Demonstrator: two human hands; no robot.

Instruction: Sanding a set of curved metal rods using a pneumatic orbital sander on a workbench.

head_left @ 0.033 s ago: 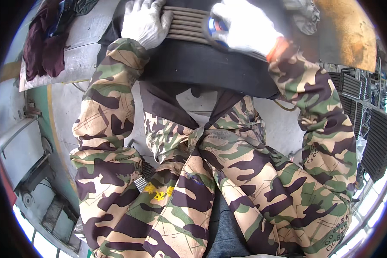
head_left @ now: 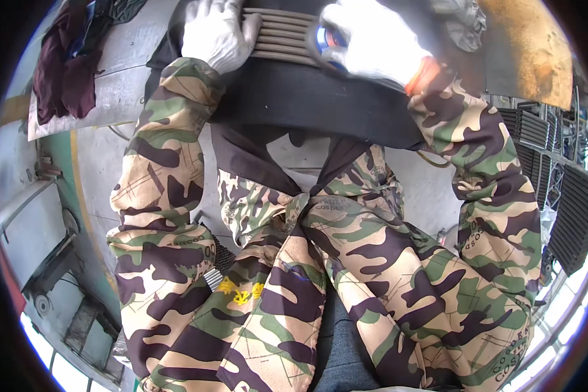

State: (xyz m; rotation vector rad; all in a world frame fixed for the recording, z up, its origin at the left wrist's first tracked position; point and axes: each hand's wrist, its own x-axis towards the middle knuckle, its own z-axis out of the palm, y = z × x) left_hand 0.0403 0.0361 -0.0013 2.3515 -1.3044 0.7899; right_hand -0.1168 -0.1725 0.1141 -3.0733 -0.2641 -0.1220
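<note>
My left hand (head_left: 217, 34), in a white knit glove, lies flat across the left ends of several parallel grey-brown bars (head_left: 281, 36), fingers stretched out and thumb apart. At their right part, my white-gloved right hand (head_left: 379, 42) is closed around a round tool with a blue and orange body (head_left: 333, 44). The tool rests on or just over the bars; its underside is hidden, and this area is blurred. An orange cuff shows at my right wrist. Beneath the bars is a black cover (head_left: 307, 95) along the near edge of the work surface.
Dark maroon cloth (head_left: 68, 78) hangs over a metal table (head_left: 121, 78) at far left. A crumpled grey-white cloth (head_left: 464, 26) and a rust-stained sheet (head_left: 529, 46) are at far right. Stacked dark ribbed parts (head_left: 568, 222) stand on the right; wheeled grey equipment (head_left: 42, 228) stands on the left.
My left hand has shifted very slightly to the left on the bars. The right hand and its tool look the same.
</note>
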